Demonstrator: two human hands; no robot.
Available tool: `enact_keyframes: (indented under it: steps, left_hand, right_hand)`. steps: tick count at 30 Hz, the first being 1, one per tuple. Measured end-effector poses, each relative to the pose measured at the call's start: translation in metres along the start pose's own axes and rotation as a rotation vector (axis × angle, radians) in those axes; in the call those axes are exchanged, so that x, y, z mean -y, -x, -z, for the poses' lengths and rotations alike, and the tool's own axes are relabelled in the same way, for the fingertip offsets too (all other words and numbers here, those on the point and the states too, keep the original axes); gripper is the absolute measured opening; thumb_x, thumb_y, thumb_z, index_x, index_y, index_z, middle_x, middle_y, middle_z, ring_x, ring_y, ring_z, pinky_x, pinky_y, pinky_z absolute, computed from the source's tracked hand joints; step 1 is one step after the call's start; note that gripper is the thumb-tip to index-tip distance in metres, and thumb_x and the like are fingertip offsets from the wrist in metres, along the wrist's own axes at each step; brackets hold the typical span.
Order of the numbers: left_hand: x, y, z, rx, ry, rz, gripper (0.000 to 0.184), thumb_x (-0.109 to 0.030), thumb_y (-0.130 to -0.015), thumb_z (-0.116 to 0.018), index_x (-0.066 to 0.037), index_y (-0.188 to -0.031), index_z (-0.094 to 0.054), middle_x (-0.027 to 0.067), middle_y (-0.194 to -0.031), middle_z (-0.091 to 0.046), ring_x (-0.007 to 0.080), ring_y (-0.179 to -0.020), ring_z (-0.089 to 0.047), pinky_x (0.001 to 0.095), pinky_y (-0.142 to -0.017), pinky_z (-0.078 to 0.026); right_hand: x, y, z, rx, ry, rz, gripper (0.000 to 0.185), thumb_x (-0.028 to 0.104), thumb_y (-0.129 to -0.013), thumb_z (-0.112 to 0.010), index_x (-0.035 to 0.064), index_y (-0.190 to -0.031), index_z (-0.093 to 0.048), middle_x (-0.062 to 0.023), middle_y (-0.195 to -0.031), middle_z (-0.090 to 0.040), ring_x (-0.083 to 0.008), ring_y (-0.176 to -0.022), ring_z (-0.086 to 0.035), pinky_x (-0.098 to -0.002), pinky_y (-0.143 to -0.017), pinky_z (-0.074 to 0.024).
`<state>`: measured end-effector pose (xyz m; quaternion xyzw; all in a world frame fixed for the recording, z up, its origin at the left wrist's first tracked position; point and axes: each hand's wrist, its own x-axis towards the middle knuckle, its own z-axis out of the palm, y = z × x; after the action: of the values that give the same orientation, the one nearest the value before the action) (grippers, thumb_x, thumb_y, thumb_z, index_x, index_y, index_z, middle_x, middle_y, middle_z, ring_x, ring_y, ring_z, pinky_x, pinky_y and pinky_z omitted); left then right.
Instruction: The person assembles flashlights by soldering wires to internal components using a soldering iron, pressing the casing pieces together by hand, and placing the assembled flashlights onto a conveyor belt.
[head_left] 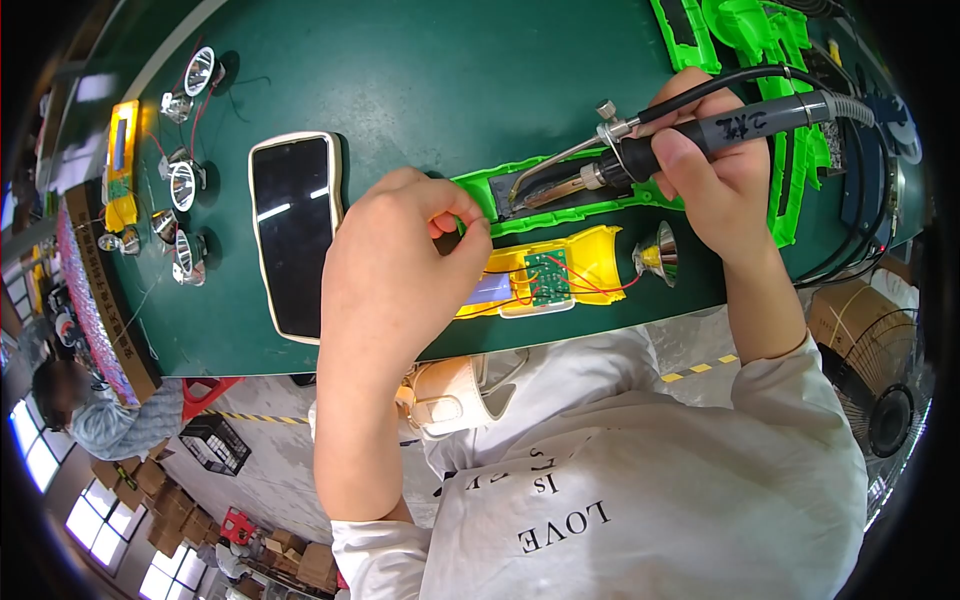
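My right hand (715, 185) is wrapped round a soldering iron (720, 132) with a solder feed tube (560, 165) clamped beside its tip. The iron's tip points left and down into a green plastic housing half (560, 215) with a dark strip inside, close to the fingers of my left hand. My left hand (400, 255) is closed in a pinch at the housing's left end; whatever lies between its fingertips is hidden. Just below is a yellow housing half (598, 262) with a green circuit board (547, 278) and a blue cell (487, 290), wired to a reflector lamp (658, 254).
A phone (293, 235) lies left of my left hand. Several reflector lamps (183, 187) with wires and another yellow housing (122, 165) are at the far left. Green housing parts (790, 190) and black cables (850, 235) crowd the right. A fan (885, 410) stands below the table.
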<state>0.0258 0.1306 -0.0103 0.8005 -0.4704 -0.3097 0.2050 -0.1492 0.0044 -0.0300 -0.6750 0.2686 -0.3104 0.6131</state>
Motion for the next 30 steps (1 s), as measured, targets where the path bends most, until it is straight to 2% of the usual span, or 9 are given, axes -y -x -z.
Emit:
enact_keyframes:
  steps: [4, 5, 8, 11, 14, 17, 25, 27, 30]
  left_hand:
    - [-0.002, 0.002, 0.0, 0.006, 0.006, 0.018, 0.012, -0.006, -0.067, -0.061, 0.001, -0.077, -0.062, 0.0088, -0.072, -0.055, 0.0144, -0.065, -0.053, 0.0251, -0.056, -0.042]
    - [-0.002, 0.003, 0.0, 0.007, 0.018, 0.025, 0.012, -0.006, -0.068, -0.061, 0.001, -0.077, -0.062, 0.009, -0.073, -0.055, 0.0148, -0.065, -0.054, 0.0253, -0.056, -0.043]
    - [-0.006, 0.008, 0.002, 0.001, -0.009, 0.028, 0.013, -0.007, -0.068, -0.062, 0.001, -0.08, -0.061, 0.0096, -0.073, -0.055, 0.0168, -0.065, -0.054, 0.0262, -0.058, -0.043]
    - [-0.013, 0.018, 0.003, -0.111, -0.104, -0.019, 0.015, -0.007, -0.069, -0.063, -0.001, -0.083, -0.059, 0.0101, -0.073, -0.055, 0.0199, -0.066, -0.054, 0.0283, -0.059, -0.043]
    - [-0.027, 0.033, 0.005, -0.259, -0.171, -0.071, 0.018, -0.007, -0.069, -0.064, -0.002, -0.085, -0.057, 0.0101, -0.074, -0.055, 0.0222, -0.066, -0.054, 0.0306, -0.06, -0.043]
    - [-0.035, 0.041, -0.008, -0.29, -0.132, -0.149, 0.017, -0.006, -0.068, -0.065, -0.003, -0.083, -0.057, 0.0093, -0.076, -0.056, 0.0236, -0.069, -0.054, 0.0317, -0.061, -0.043]
    - [-0.04, 0.041, -0.024, -0.171, -0.05, -0.163, 0.021, -0.004, -0.064, -0.065, -0.005, -0.084, -0.058, 0.0065, -0.085, -0.058, 0.0242, -0.078, -0.054, 0.033, -0.066, -0.043]
    - [-0.036, 0.036, -0.023, -0.158, -0.101, -0.34, 0.019, -0.003, -0.063, -0.064, -0.005, -0.082, -0.059, 0.0045, -0.085, -0.058, 0.0232, -0.077, -0.053, 0.032, -0.066, -0.043]
    - [-0.032, 0.03, -0.028, -0.12, -0.091, -0.385, 0.017, -0.004, -0.063, -0.064, -0.007, -0.078, -0.059, 0.0019, -0.083, -0.057, 0.0219, -0.073, -0.052, 0.033, -0.063, -0.042]
  right_hand:
    - [0.004, 0.001, 0.004, -0.052, -0.024, 0.014, 0.011, 0.006, -0.077, -0.058, -0.0019, -0.081, -0.052, -0.0019, -0.074, -0.053, -0.0037, -0.061, -0.046, -0.0175, -0.051, -0.0363]
    - [0.006, -0.001, 0.003, -0.119, -0.008, 0.095, 0.012, 0.009, -0.078, -0.058, -0.001, -0.082, -0.053, -0.0011, -0.067, -0.052, -0.0025, -0.055, -0.043, -0.0166, -0.047, -0.0334]
    - [0.015, -0.005, 0.008, -0.383, -0.024, 0.025, 0.014, 0.016, -0.082, -0.054, 0.0019, -0.083, -0.055, 0.0015, -0.055, -0.047, -0.0016, -0.047, -0.038, -0.0148, -0.043, -0.0286]
    - [0.011, -0.009, 0.021, -0.38, -0.069, -0.009, 0.018, 0.02, -0.084, -0.051, 0.0026, -0.083, -0.054, 0.003, -0.054, -0.044, -0.0028, -0.05, -0.04, -0.0202, -0.059, -0.0425]
    - [0.012, 0.007, 0.024, -0.495, -0.237, -0.111, 0.017, 0.02, -0.086, -0.049, 0.0036, -0.085, -0.053, 0.0029, -0.059, -0.045, -0.0037, -0.054, -0.043, -0.0261, -0.069, -0.0452]
    - [0.006, 0.021, 0.012, -0.605, -0.424, -0.165, 0.016, 0.019, -0.088, -0.046, 0.0038, -0.09, -0.052, 0.0019, -0.066, -0.048, -0.0044, -0.058, -0.045, -0.0274, -0.068, -0.0457]
    - [-0.005, 0.019, -0.008, -0.52, -0.637, -0.243, 0.015, 0.019, -0.088, -0.048, 0.0059, -0.096, -0.049, 0.0012, -0.08, -0.054, -0.0039, -0.066, -0.051, -0.0255, -0.07, -0.0474]
    - [-0.008, 0.02, -0.012, -0.479, -0.604, -0.26, 0.016, 0.019, -0.088, -0.048, 0.0046, -0.097, -0.049, 0.0008, -0.079, -0.054, -0.0031, -0.067, -0.052, -0.0246, -0.07, -0.0474]
    - [-0.006, 0.019, -0.012, -0.49, -0.521, -0.249, 0.018, 0.019, -0.089, -0.046, 0.003, -0.096, -0.049, -0.0005, -0.075, -0.053, -0.0041, -0.065, -0.05, -0.0246, -0.07, -0.047]
